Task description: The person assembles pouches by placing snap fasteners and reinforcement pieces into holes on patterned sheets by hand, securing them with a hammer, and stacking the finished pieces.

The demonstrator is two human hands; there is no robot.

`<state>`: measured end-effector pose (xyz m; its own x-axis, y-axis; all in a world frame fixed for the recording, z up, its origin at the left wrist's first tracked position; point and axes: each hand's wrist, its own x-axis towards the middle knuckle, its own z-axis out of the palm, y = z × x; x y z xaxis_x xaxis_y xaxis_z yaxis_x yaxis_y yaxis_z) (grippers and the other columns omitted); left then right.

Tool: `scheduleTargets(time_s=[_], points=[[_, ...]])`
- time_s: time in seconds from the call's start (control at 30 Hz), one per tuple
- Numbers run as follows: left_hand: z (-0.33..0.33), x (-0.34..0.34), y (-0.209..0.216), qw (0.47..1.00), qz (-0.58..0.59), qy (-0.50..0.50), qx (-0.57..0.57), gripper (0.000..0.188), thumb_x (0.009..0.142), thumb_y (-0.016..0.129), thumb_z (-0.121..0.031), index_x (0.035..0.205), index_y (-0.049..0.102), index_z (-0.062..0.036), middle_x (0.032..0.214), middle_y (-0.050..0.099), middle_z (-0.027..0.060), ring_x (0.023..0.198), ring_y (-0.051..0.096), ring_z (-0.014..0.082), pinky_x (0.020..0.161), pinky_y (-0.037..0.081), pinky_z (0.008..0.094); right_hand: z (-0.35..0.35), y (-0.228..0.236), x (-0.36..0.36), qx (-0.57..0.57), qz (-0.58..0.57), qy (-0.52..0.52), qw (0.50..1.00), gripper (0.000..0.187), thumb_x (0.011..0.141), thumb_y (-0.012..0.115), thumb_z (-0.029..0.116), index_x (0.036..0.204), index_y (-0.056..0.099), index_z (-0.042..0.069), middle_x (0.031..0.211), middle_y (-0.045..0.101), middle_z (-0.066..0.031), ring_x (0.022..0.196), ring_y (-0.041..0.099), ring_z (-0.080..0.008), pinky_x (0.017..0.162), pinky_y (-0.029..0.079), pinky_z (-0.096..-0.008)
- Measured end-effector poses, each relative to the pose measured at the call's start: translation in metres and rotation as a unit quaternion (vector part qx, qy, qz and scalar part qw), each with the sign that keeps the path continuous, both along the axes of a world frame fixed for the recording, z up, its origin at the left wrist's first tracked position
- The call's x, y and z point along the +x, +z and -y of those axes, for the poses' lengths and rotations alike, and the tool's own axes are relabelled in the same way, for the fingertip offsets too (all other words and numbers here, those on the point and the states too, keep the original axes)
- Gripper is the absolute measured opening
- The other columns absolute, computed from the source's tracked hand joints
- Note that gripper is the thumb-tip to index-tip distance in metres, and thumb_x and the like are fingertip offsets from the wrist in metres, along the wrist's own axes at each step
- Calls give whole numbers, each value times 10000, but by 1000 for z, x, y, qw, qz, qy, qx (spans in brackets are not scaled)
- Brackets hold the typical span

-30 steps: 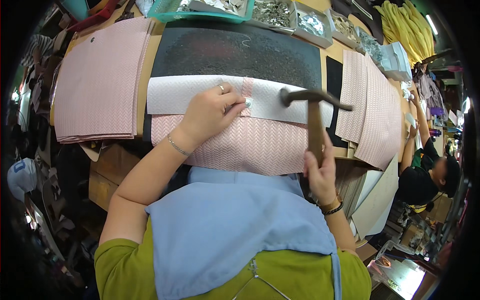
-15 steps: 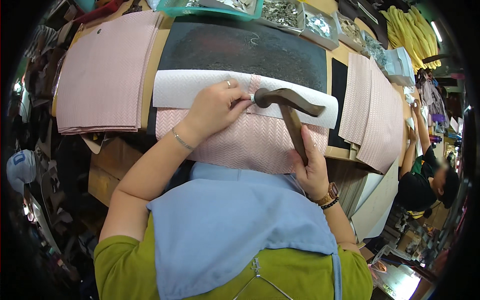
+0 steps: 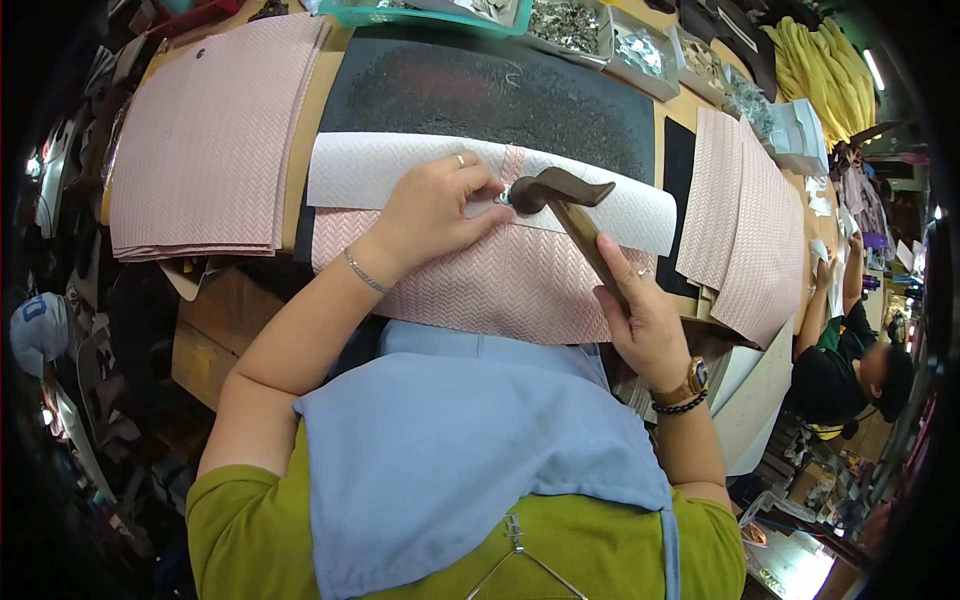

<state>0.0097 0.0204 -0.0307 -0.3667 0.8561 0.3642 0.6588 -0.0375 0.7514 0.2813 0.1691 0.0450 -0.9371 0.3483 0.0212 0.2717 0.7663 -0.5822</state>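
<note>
My right hand (image 3: 650, 325) is wrapped round the wooden handle of a hammer (image 3: 562, 188), index finger laid along the handle. The dark metal head is right beside the fingertips of my left hand (image 3: 430, 205). Those fingers pinch a small shiny metal piece (image 3: 503, 196) on a pink sheet (image 3: 460, 285) with a woven-look pattern. The sheet's far part is folded over, showing its white back (image 3: 370, 178), with a narrow pink strip (image 3: 513, 160) crossing it. The hammer head partly hides the metal piece.
A dark worn board (image 3: 480, 95) lies under the sheet. Stacks of pink sheets lie left (image 3: 215, 150) and right (image 3: 760, 240). Along the far edge stand a teal tray (image 3: 425, 18) and boxes of metal parts (image 3: 567, 28). A co-worker (image 3: 850, 370) is at far right.
My right hand has moved right and slightly nearer, turning the hammer so its handle slants more and the head's long end has swung away. My left hand stays almost in place.
</note>
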Motion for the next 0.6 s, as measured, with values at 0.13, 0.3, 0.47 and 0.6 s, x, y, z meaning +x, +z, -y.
scheduleTargets(time_s=[0.13,0.3,0.47,0.6], points=[[-1,1,3,1000,14,3,-15,791,739,954,-275,1422,586,-124,854,617,62,691,620,201,646,528,331,-4,15,-12,96,-19,25,995,692,969,698,69,1599,483,258,912,642,-125,746,642,-306,681,537,-418],[1,2,11,997,37,23,-57,1202,687,988,-321,1658,293,-180,873,606,62,681,597,190,645,523,338,3,46,-28,188,25,63,980,657,970,695,110,1570,520,313,898,647,-99,694,652,-274,595,543,-403],[4,0,4,997,53,18,-61,1238,680,993,-309,1674,265,-190,888,602,42,668,580,173,640,521,322,-1,65,-31,195,104,40,975,653,976,687,125,1572,514,329,887,641,-96,696,656,-269,593,544,-404],[2,4,5,997,50,21,-58,1243,674,995,-302,1675,268,-189,888,595,34,665,568,164,641,519,318,2,43,-19,153,-22,27,988,679,977,690,122,1590,485,330,905,652,-104,708,667,-285,609,552,-404]])
